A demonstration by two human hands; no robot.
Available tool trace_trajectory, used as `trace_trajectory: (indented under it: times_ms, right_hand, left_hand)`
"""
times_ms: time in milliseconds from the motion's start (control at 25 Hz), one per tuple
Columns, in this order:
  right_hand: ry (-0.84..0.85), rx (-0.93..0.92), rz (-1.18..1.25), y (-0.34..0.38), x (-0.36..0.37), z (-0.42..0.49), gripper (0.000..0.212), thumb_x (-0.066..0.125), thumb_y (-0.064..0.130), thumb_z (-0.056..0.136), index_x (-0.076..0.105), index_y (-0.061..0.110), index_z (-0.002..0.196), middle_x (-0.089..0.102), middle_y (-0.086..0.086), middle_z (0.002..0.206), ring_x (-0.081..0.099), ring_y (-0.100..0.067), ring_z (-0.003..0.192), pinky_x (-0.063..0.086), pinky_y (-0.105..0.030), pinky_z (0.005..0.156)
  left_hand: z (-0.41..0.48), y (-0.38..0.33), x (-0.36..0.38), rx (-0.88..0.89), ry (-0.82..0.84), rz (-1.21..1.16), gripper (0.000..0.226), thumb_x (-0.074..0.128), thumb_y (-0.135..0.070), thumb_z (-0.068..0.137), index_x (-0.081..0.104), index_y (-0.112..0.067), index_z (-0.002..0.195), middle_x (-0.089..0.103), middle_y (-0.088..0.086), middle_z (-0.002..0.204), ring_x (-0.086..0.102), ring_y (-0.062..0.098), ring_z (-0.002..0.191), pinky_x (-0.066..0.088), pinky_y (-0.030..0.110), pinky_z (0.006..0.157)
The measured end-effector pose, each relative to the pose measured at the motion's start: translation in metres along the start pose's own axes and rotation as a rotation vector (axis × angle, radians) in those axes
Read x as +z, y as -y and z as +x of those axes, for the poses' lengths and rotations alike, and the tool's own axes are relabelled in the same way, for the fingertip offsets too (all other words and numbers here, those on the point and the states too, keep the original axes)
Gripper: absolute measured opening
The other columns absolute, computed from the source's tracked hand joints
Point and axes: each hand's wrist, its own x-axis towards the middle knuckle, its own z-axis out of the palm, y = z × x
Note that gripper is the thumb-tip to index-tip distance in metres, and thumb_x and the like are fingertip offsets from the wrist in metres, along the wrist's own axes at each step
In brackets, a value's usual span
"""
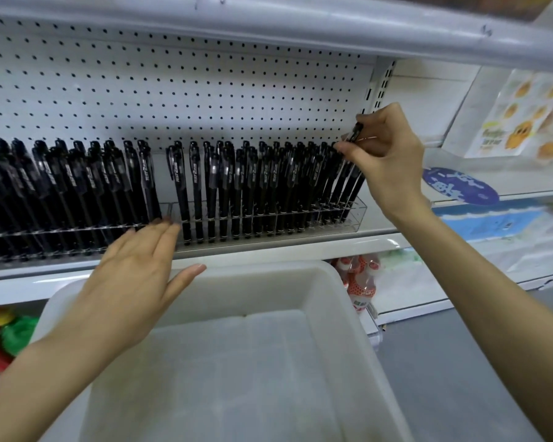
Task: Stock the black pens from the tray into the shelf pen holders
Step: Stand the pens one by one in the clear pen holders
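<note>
Two clear acrylic pen holders stand side by side on the shelf, the left holder point(61, 232) and the right holder point(356, 212), both packed with several upright black pens point(227, 183). My right hand point(385, 151) pinches the top of one black pen point(355, 132) at the far right end of the right holder, with the pen's lower part among the others. My left hand point(141, 269) is flat with straight fingers, its fingertips touching the front where the two holders meet. The white plastic tray point(342, 301) below shows no pens inside.
A white pegboard point(173, 97) backs the shelf, and an upper shelf edge point(332, 30) overhangs close above. Sticker sheets point(524, 116) and a blue label lie on the neighbouring shelf to the right. Bottles point(359, 282) and green-red packages point(7, 333) sit on the lower shelf.
</note>
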Motion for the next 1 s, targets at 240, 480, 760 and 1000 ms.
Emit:
trace_trajectory:
  times_ms: [240, 480, 760, 1000]
  right_hand:
    - [0.003, 0.018, 0.01, 0.001, 0.001, 0.0, 0.03, 0.076, 0.014, 0.078, 0.051, 0.017, 0.094, 0.063, -0.002, 0.092, 0.066, -0.014, 0.082, 0.056, -0.028, 0.08]
    - [-0.01, 0.013, 0.003, 0.001, -0.004, -0.001, 0.034, 0.076, 0.015, 0.077, 0.049, 0.032, 0.088, 0.064, 0.002, 0.087, 0.068, -0.016, 0.082, 0.058, -0.034, 0.079]
    - [0.062, -0.003, -0.052, -0.005, -0.004, -0.006, 0.027, 0.074, 0.017, 0.08, 0.055, 0.018, 0.098, 0.061, 0.013, 0.086, 0.067, -0.014, 0.081, 0.057, -0.029, 0.078]
    - [0.107, -0.036, -0.052, -0.011, 0.0, -0.011, 0.013, 0.069, 0.012, 0.084, 0.063, 0.017, 0.095, 0.065, 0.011, 0.084, 0.067, -0.008, 0.082, 0.055, -0.022, 0.081]
  left_hand:
    - [0.001, 0.001, 0.002, -0.007, 0.024, -0.006, 0.078, 0.022, -0.059, 0.09, 0.052, 0.003, 0.126, 0.058, 0.02, 0.123, 0.055, 0.034, 0.115, 0.041, 0.049, 0.099]
    - [0.001, -0.001, 0.001, -0.013, 0.031, -0.006, 0.079, 0.023, -0.059, 0.089, 0.052, 0.004, 0.126, 0.058, 0.02, 0.123, 0.056, 0.034, 0.114, 0.042, 0.049, 0.099]
    - [-0.001, -0.004, -0.001, -0.023, 0.034, 0.01, 0.08, 0.024, -0.061, 0.089, 0.053, 0.004, 0.125, 0.059, 0.02, 0.122, 0.056, 0.034, 0.115, 0.041, 0.048, 0.099]
    - [-0.001, -0.004, 0.0, -0.031, 0.066, 0.019, 0.082, 0.022, -0.063, 0.088, 0.052, 0.002, 0.127, 0.057, 0.019, 0.125, 0.054, 0.033, 0.117, 0.039, 0.046, 0.101]
